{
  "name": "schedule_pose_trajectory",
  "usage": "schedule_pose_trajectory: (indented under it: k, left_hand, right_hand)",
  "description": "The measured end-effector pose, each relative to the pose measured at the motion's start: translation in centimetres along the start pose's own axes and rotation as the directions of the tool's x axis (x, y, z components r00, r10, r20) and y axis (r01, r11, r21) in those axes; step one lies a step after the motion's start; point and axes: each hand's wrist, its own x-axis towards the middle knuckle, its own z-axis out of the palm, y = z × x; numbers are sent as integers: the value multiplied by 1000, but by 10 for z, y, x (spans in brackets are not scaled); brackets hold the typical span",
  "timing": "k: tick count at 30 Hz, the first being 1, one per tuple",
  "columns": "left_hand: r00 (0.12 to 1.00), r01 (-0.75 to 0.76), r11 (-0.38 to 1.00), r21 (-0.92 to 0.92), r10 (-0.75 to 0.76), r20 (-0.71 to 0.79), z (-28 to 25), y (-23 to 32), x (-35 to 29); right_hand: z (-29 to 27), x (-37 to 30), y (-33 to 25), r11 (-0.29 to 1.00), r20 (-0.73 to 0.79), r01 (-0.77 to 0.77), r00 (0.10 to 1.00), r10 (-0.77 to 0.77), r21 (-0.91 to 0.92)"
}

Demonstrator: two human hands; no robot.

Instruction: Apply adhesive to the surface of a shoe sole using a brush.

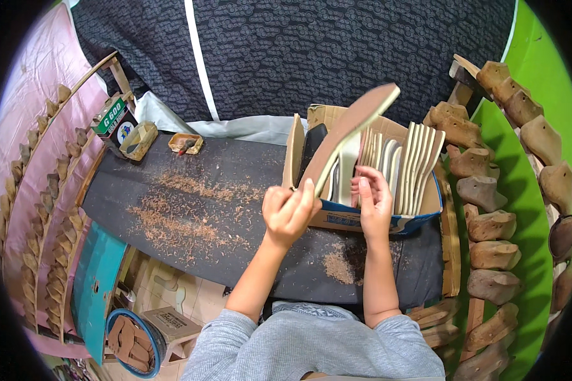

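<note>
My left hand (290, 213) is closed around the lower end of a shoe sole (353, 130), brown on its face with a cream edge. The sole tilts up to the right, over an open cardboard box (339, 216) with a blue rim. Inside the box stand several more soles (419, 168) on edge, mostly cream, some brownish. At the box's near side, my right hand (375, 197) is raised with its fingers loosely bent and apart, in front of the standing soles. Nothing shows in its grasp, though part of the palm side is hidden.
Brown shavings (184, 219) are scattered over the dark worktable (117, 184). At its far left are a small tray (138, 141) and a shallow dish (185, 143). Racks of wooden shoe lasts (493, 225) flank both sides. A blue-rimmed bucket (161, 343) holds brown pieces on the floor.
</note>
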Motion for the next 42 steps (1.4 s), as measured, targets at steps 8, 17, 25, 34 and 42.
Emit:
schedule_pose_trajectory:
  k: [8,17,25,34,42]
  left_hand:
    - [991,-117,962,247,96,93,-42,-27,-40]
    - [936,226,965,135,-254,245,-99,-98,-63]
    - [554,832,547,-91,-819,149,-133,-199,-89]
    - [144,887,-99,-451,-869,474,-158,-287,-125]
    - [-3,796,-256,-549,-908,419,-183,-340,-132]
  right_hand:
    - [86,0,-10,805,386,-362,904,181,469]
    - [184,-6,21,867,457,-351,874,168,353]
    - [284,-26,65,923,496,-329,846,195,197]
    - [387,-52,91,899,681,-434,643,351,-55]
    - [412,-30,85,933,569,-311,742,356,-178]
